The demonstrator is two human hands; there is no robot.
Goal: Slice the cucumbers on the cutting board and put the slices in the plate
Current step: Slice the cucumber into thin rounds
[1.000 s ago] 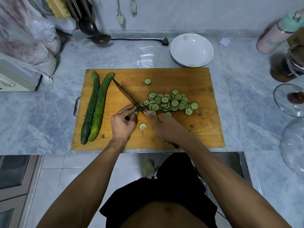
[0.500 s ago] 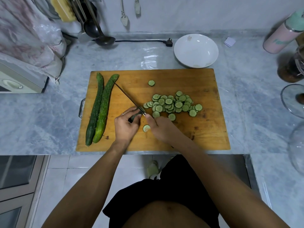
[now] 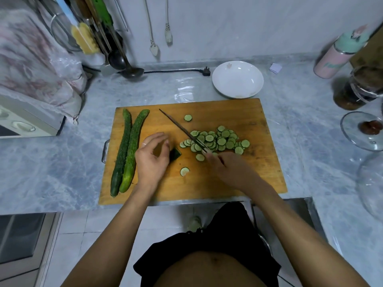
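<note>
A rectangular wooden cutting board [image 3: 228, 183] lies on the grey marble counter [image 3: 62, 172]. Two whole dark green cucumbers [image 3: 126, 150] rest side by side along its left portion, touching along most of their length. A heap of thin round cucumber slices [image 3: 217, 140] occupies the centre-right of the board. Three slices lie apart from the heap: one toward the far edge [image 3: 188, 118], one just beside the near edge of the heap [image 3: 200, 157], and one nearer the person [image 3: 184, 171].

The right hand [image 3: 230, 170] grips the handle of a long narrow kitchen knife [image 3: 182, 129]; the blade extends up and left from the hand, crossing the left edge of the heap. Whether the blade touches the board cannot be determined.

The left hand [image 3: 152, 158] is held over the board between the cucumbers and the slices, fingers loosely curled. A short dark green cucumber end piece [image 3: 175, 154] sits at its fingertips; the view appears to show contact, but a firm pinch cannot be confirmed.

The round white plate [image 3: 237, 79] stands on the counter just beyond the board's far edge and holds no slices.
</note>
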